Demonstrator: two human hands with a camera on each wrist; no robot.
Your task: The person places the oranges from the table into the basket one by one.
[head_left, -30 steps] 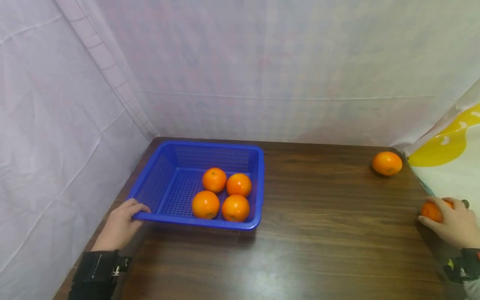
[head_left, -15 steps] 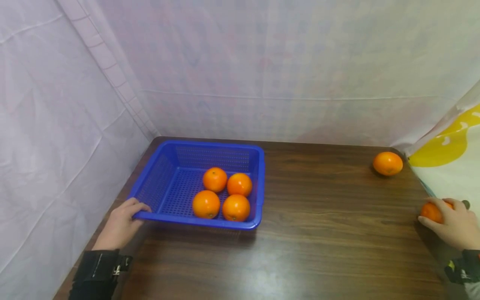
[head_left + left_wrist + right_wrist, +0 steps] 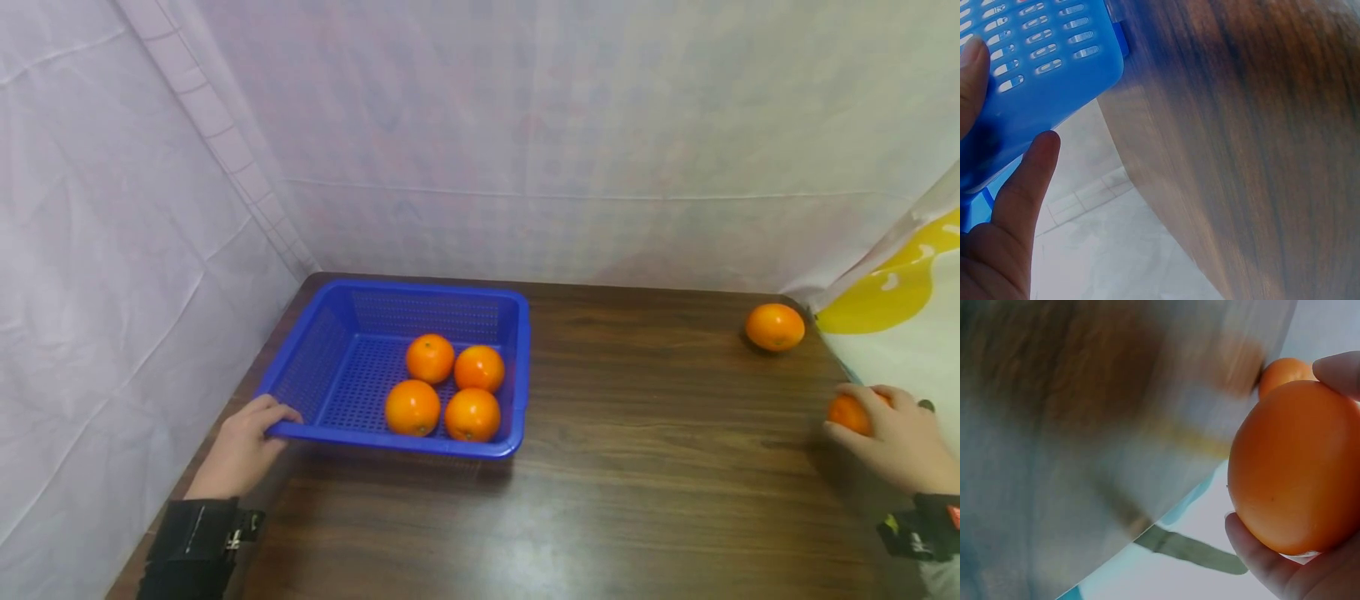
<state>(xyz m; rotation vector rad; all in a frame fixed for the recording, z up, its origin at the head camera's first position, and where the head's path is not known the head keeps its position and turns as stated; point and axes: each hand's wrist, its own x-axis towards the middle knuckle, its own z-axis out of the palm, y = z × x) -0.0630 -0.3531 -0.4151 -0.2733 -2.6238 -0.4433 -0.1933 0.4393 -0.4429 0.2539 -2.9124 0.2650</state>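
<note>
My left hand [image 3: 242, 442] grips the near-left corner of a blue basket [image 3: 465, 450]. Far right, my right hand [image 3: 903, 437] holds an orange [image 3: 1294, 469].

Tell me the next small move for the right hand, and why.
I'd probably ease the round orange fruit in the right hand leftward, toward the blue perforated plastic basket: that hand grips it, four similar fruits sit inside the basket, and the left hand holds the basket's rim.

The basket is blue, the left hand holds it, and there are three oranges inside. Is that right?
Not quite: the head view shows four oranges inside, not three. The basket is blue and the left hand holds it, just as you said.
</note>
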